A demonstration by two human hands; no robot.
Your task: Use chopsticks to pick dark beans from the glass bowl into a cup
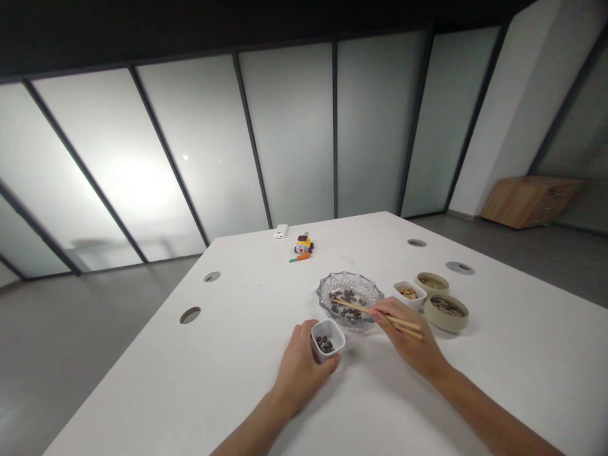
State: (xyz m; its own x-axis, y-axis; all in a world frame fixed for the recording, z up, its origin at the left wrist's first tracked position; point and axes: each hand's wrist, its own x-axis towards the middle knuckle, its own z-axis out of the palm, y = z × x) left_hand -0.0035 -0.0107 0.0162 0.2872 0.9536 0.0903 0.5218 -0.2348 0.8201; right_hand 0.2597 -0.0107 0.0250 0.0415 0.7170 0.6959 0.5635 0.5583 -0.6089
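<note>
Left hand (299, 365) grips white cup (328, 327), dark bean-like pieces (325, 344) inside | right hand (407, 330) pinches chopsticks (354, 306), tips among more pieces in glass bowl (351, 279) | step, judged: picking; next calls for firm pinch, clearing bowl rim | white dish (414, 304), two tan bowls (444, 322) crowd right side; yellow toy (304, 244) well apart

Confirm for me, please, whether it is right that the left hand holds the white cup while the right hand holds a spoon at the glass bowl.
Not quite: the head view shows the right hand holding chopsticks, not a spoon, at the glass bowl. The left hand does hold the white cup.
</note>
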